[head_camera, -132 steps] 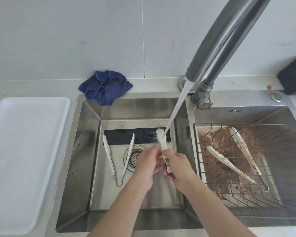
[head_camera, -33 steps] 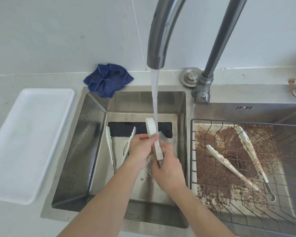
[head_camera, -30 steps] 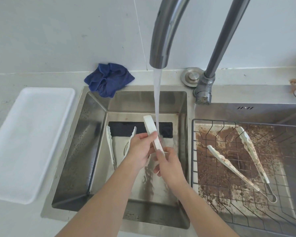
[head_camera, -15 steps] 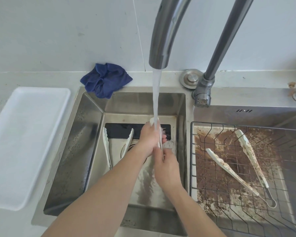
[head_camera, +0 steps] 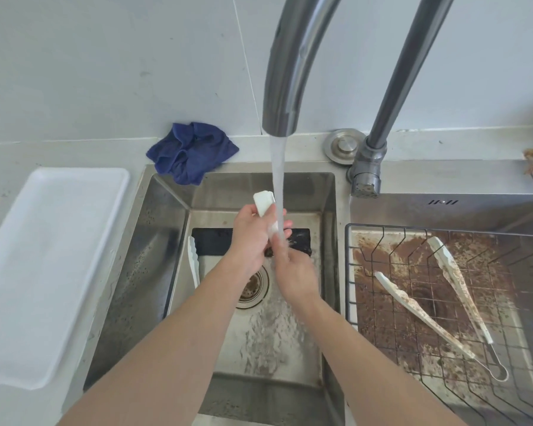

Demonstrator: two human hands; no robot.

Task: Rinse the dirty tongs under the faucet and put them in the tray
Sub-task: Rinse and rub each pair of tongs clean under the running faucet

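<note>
Water runs from the faucet (head_camera: 285, 75) into the left sink basin (head_camera: 154, 272). Under the stream I hold white tongs (head_camera: 263, 202); only their tip shows above my fingers. My left hand (head_camera: 251, 238) grips the upper part, and my right hand (head_camera: 294, 272) grips the lower part just below. A second pair of white tongs (head_camera: 193, 261) lies on the basin floor, partly hidden by my left arm. A dirty pair of tongs (head_camera: 443, 299) lies in the wire basket (head_camera: 348, 272) of the right basin. The white tray (head_camera: 43, 265) sits on the counter at the left.
A crumpled blue cloth (head_camera: 191, 152) lies at the back edge of the left basin. The drain strainer (head_camera: 253, 287) sits in the basin floor below my hands. Brown grime covers the right basin under the basket. A round metal cap (head_camera: 343, 146) sits beside the faucet base.
I have raised the tongs higher into the stream; the white tip now sticks out above my left hand. My hands stay gripped on the tongs, with the view slightly shifted.
</note>
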